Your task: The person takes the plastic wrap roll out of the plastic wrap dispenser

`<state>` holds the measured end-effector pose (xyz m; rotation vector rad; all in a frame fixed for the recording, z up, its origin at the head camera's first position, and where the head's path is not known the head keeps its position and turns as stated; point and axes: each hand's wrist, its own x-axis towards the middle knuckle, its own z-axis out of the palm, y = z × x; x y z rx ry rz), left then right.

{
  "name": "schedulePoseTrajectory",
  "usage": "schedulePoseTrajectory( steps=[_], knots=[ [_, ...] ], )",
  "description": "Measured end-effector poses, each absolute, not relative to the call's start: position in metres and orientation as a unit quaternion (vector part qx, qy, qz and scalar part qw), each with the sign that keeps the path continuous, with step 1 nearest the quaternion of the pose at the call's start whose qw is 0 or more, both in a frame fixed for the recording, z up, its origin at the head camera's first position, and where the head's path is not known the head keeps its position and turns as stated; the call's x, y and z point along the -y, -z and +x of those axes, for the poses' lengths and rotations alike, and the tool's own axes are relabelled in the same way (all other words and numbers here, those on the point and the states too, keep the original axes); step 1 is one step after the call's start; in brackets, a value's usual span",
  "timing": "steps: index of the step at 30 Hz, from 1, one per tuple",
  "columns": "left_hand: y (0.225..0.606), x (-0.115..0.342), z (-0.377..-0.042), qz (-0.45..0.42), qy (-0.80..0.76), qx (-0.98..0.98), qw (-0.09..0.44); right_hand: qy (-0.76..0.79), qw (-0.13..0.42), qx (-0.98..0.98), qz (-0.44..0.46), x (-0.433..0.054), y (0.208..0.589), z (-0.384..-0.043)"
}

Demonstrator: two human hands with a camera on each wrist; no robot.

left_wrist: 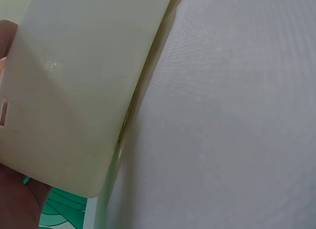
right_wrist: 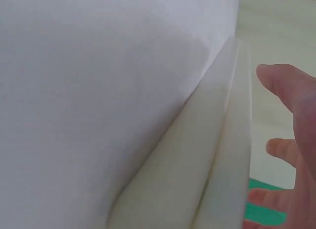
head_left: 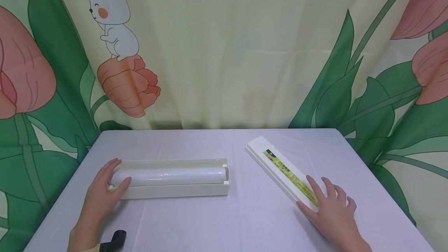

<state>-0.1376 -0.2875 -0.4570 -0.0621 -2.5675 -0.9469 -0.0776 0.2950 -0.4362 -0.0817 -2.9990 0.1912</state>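
A long white dispenser box (head_left: 175,191) without its cover stands on the left half of the table. Inside it lies a shiny roll of what looks like cling film (head_left: 168,174). My left hand (head_left: 103,189) holds the box's left end, thumb over the front rim and fingers at the back. The left wrist view shows the box's side (left_wrist: 84,91) close up between thumb and fingers. To the right, a white lid (head_left: 257,147) with a yellow-green label lies slantwise. My right hand (head_left: 334,209) is spread over its near end; in the right wrist view the thumb (right_wrist: 284,81) is apart from the lid's edge (right_wrist: 232,140).
A white cloth (head_left: 196,224) covers the table. Behind the table's far edge hangs a curtain (head_left: 224,49) printed with tulips and a rabbit. A black device (head_left: 117,239) sits by the left wrist.
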Motion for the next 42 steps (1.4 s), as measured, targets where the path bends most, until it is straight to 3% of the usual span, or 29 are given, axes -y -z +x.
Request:
schedulePoseTrajectory(
  steps=[9,18,31,42],
  knots=[
    [0.457,0.288,-0.138,-0.020,0.342,0.918,0.198,-0.056,0.144,0.988,0.019,-0.281,0.433,-0.089],
    [0.454,0.289,-0.137,-0.017,0.341,0.922,0.183,-0.059,0.141,0.987,0.043,-0.259,0.417,-0.103],
    [0.457,0.290,-0.138,-0.031,0.349,0.915,0.198,-0.089,0.194,0.971,0.105,-0.223,0.411,-0.125],
    [0.458,0.289,-0.138,-0.028,0.343,0.918,0.197,-0.096,0.190,0.968,0.135,-0.194,0.400,-0.137]
  ],
)
